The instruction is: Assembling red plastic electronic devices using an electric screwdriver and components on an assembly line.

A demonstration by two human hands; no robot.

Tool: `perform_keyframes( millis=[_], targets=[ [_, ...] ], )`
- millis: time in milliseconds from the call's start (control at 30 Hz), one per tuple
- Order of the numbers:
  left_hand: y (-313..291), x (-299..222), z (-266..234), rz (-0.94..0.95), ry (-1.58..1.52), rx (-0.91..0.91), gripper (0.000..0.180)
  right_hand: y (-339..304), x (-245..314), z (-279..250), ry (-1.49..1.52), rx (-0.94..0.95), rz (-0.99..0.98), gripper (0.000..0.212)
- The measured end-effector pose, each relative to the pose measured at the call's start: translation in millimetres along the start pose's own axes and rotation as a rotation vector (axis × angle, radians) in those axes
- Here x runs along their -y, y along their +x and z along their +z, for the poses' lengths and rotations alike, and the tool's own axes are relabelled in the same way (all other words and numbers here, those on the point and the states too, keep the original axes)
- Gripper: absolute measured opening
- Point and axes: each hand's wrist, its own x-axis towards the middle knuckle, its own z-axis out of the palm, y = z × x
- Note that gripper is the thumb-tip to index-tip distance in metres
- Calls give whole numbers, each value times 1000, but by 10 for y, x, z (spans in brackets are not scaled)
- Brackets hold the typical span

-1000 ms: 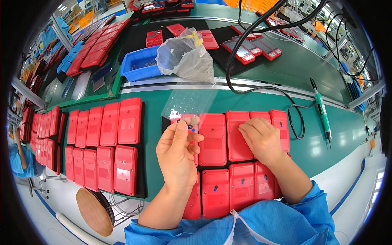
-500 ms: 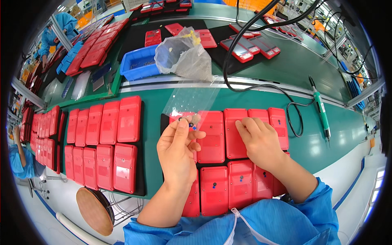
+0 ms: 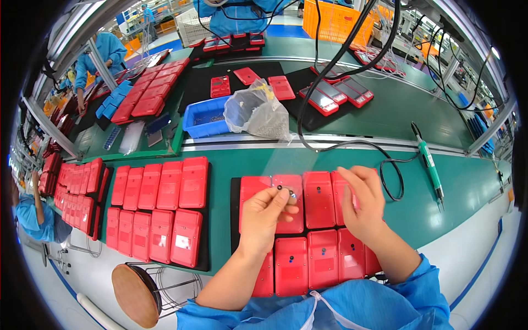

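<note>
My left hand (image 3: 267, 215) pinches a clear plastic bag (image 3: 290, 160) between thumb and fingers, with small dark and blue pieces showing at the fingertips. Beneath both hands lie two rows of red device cases (image 3: 290, 275), backs up, on a black mat (image 3: 235, 204). My right hand (image 3: 363, 204) hovers over the upper row at the right, thumb and fingers apart, and no part shows between them. Just left of it, a red case (image 3: 319, 213) carries a small black-and-blue piece (image 3: 319, 190) near its top. Several lower-row cases carry similar pieces.
A green electric screwdriver (image 3: 430, 170) lies at the right beside its black cable (image 3: 397, 176). More red cases (image 3: 149, 188) fill the left. Behind the metal rail stand a blue bin (image 3: 205, 117) and a bag of small parts (image 3: 263, 114). A round stool (image 3: 135, 297) is lower left.
My right hand has lifted off the upper-row case, its fingers spreading, and a black-and-blue piece now shows there. My left hand still grips the bag. The whole view has shifted.
</note>
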Motion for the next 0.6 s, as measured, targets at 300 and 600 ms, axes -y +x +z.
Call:
perform_keyframes(
  millis=[300,600],
  targets=[
    [-106,-33,98,42,279,176,20,172,205,165,234,112,-170,34],
    [-72,38,168,2,553,157,20,111,201,220,70,5,-236,26]
  ],
)
